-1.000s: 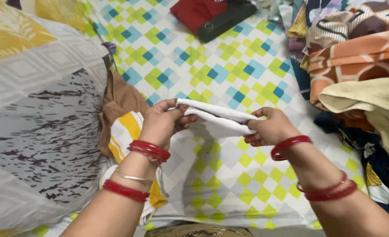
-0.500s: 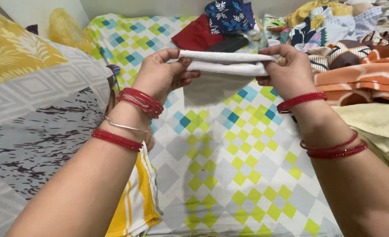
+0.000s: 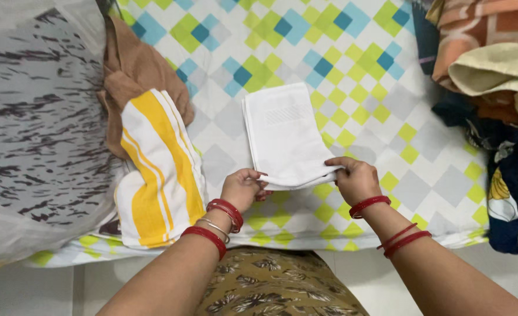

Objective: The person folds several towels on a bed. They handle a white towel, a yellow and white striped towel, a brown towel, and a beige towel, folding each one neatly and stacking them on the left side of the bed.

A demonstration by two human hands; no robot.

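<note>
- The white cloth (image 3: 283, 134) lies flat on the bed (image 3: 352, 88), folded into a long rectangle that runs away from the person.
- Its near edge is held at both corners, close to the edge of the bed.
- The left hand (image 3: 242, 188) grips the near left corner, its fingers (image 3: 261, 193) curled and pinching the cloth from below and the side.
- The right hand (image 3: 355, 178) holds the near right corner, thumb on top and fingers pressed together against the fold; how far the fingertips reach under the cloth is hard to see from this angle.
- Both wrists carry red bangles (image 3: 224, 212), and the left arm also has a thin silver one.
- The bed is covered by a sheet printed with green, blue and grey diamonds.
- Just left of the white cloth sits a folded yellow and white striped towel (image 3: 156, 169), apart from it.
- A brown garment (image 3: 133, 76) lies behind the striped towel and partly under it.
- Further left is a grey and white blanket (image 3: 33, 129) with dark streaks.
- On the right side of the bed a pile of clothes (image 3: 493, 70) is heaped, with orange, cream and dark blue pieces, well apart from the white cloth.
- At the bottom of the view, a brown leaf-patterned dress (image 3: 270, 287) shows between the arms.
</note>
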